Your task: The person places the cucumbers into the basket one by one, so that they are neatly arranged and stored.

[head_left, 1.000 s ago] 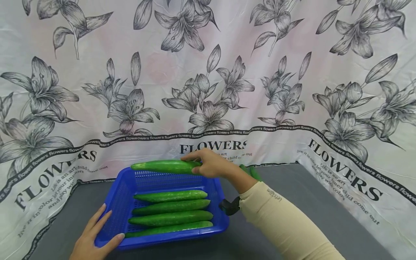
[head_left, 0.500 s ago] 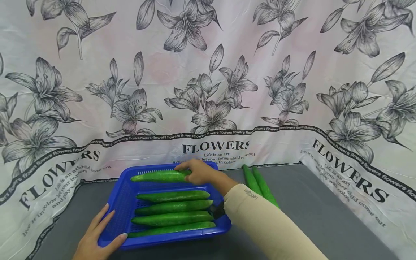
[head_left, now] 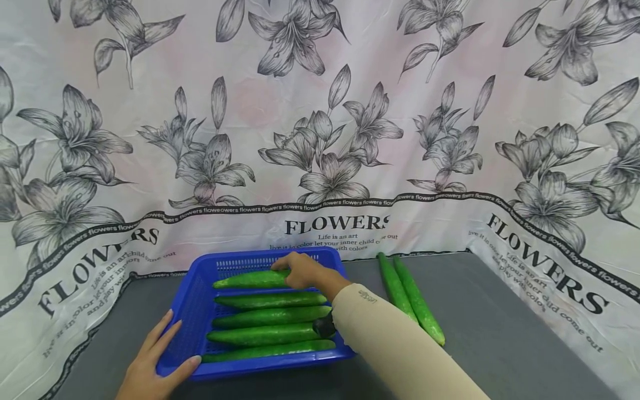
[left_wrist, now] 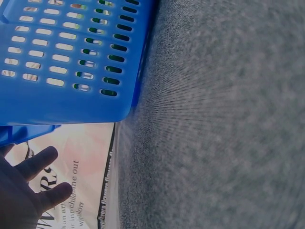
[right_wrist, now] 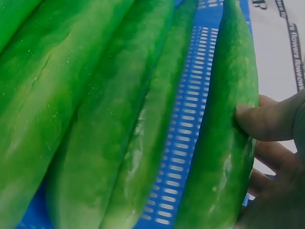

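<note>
My right hand (head_left: 306, 272) grips a green cucumber (head_left: 250, 279) near its right end, inside the back of a blue plastic basket (head_left: 182, 289). In the right wrist view the thumb (right_wrist: 267, 121) lies on the near side of this cucumber (right_wrist: 224, 124), with the fingers behind it. Several other cucumbers (head_left: 270, 317) lie side by side in the basket, in front of the held one. With fingers spread, my left hand (head_left: 155, 364) rests against the basket's left front corner. The left wrist view shows that hand (left_wrist: 33, 186) beside the basket's slotted wall (left_wrist: 62, 95).
Two more cucumbers (head_left: 417, 300) lie on the grey tabletop (head_left: 500, 311), right of the basket and partly behind the right sleeve (head_left: 395, 344). A floral curtain (head_left: 325, 139) hangs along the back and sides. A black device (head_left: 325, 325) sits at the right wrist.
My right hand has lowered the cucumber from above the basket's back rim into the basket. The left hand keeps its place at the corner. The view has shifted slightly.
</note>
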Demonstrator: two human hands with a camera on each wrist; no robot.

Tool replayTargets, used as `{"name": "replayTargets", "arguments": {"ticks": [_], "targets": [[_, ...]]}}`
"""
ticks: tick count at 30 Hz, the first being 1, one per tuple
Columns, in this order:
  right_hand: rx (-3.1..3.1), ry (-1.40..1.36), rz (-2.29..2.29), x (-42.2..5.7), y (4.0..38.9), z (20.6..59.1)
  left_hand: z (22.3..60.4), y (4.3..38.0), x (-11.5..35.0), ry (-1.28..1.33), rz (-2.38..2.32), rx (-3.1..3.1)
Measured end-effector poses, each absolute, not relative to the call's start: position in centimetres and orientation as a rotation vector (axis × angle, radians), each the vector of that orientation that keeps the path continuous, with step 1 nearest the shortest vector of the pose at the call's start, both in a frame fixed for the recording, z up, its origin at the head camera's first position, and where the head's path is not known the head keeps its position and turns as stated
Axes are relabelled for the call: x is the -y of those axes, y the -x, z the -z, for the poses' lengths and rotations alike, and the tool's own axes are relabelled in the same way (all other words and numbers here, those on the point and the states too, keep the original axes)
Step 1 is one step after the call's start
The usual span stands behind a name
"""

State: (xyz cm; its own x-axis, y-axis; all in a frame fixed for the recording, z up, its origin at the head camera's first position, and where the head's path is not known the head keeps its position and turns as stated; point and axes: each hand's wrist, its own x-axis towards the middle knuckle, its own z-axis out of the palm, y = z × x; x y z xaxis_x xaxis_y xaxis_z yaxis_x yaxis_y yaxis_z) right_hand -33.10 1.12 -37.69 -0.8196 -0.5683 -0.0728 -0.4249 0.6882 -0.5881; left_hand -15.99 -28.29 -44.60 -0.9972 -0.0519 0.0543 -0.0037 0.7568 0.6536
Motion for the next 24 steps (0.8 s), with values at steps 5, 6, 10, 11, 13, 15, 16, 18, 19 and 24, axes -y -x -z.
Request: {"name": "replayTargets", "arguments": {"ticks": [5, 6, 10, 11, 13, 15, 16, 18, 19, 24], "targets": [[-2.664, 0.754, 0.812, -0.8, 33.7, 38.7, 44.6, 16.1, 28.4, -0.027, 1.062, 2.876], [-2.671, 0.749, 0.801, -0.8, 33.8, 38.8, 44.7, 16.1, 28.4, -0.02, 1.06, 2.87], [-2.705, 0.763, 0.747, -0.6, 33.9, 39.4, 44.9, 16.0, 28.4, 0.003, 1.046, 2.828], [-2.709, 0.765, 0.736, -0.6, 33.9, 39.5, 44.9, 16.0, 28.3, 0.007, 1.043, 2.82], [-2.72, 0.765, 0.713, -0.6, 33.9, 39.6, 44.9, 15.9, 28.3, 0.013, 1.038, 2.811], [-2.727, 0.756, 0.701, -0.5, 34.0, 39.7, 44.9, 15.9, 28.3, 0.012, 1.037, 2.809], [-2.727, 0.742, 0.698, -0.4, 33.9, 39.7, 44.9, 15.9, 28.3, 0.012, 1.039, 2.81], [-2.736, 0.732, 0.678, -0.3, 34.0, 39.8, 44.8, 15.9, 28.3, 0.008, 1.043, 2.814], [-2.739, 0.726, 0.666, -0.3, 34.0, 39.9, 44.9, 16.0, 28.3, 0.006, 1.045, 2.818], [-2.733, 0.68, 0.59, -0.2, 34.0, 39.9, 44.8, 16.0, 28.3, -0.005, 1.057, 2.832]]}}
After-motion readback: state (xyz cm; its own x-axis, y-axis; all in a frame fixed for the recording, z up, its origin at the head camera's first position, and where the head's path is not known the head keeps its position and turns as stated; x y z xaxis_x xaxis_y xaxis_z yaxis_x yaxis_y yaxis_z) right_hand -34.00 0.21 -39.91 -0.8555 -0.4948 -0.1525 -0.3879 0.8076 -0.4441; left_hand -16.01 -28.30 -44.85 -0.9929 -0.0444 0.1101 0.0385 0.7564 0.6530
